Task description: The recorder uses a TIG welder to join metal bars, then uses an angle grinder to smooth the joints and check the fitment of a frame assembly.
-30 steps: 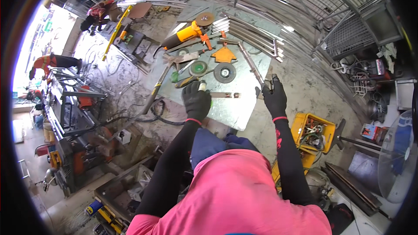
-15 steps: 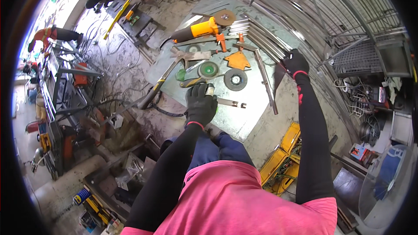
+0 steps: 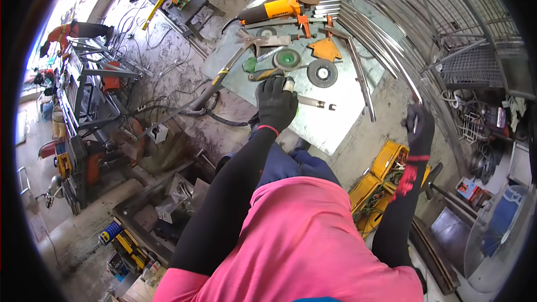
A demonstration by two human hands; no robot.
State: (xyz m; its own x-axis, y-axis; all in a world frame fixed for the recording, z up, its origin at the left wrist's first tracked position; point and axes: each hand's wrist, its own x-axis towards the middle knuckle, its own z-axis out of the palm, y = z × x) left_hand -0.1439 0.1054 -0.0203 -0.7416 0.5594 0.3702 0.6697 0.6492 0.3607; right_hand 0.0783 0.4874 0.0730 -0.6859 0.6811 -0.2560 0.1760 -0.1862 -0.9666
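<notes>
My left hand [image 3: 276, 105], in a black glove, is closed at the near edge of the metal sheet [image 3: 330, 131]. A pale cylindrical piece [image 3: 288, 85] shows at its fingers; the rest is hidden by the glove. Beside that hand lie a fork-ended metal tool [image 3: 318, 103] and a yellow-and-black handled tool [image 3: 265, 75]. Out to the right, my gloved right hand [image 3: 419, 124] grips the near end of a thin shiny metal tube [image 3: 407, 75]. The tube's far part runs up toward a bundle of similar tubes [image 3: 366, 33].
An angle grinder [image 3: 274, 9], grinding discs [image 3: 322, 72], an orange magnet-like square [image 3: 325, 50] and a hammer [image 3: 221, 78] lie on the sheet. A yellow case [image 3: 372, 190] stands open near my right forearm. Two people [image 3: 70, 33] bend at the far left. Cables cross the floor.
My right hand has moved right and nearer, drawing the end of the metal tube out from the bundle. My left hand stays at the same spot by the sheet's edge. The view has shifted.
</notes>
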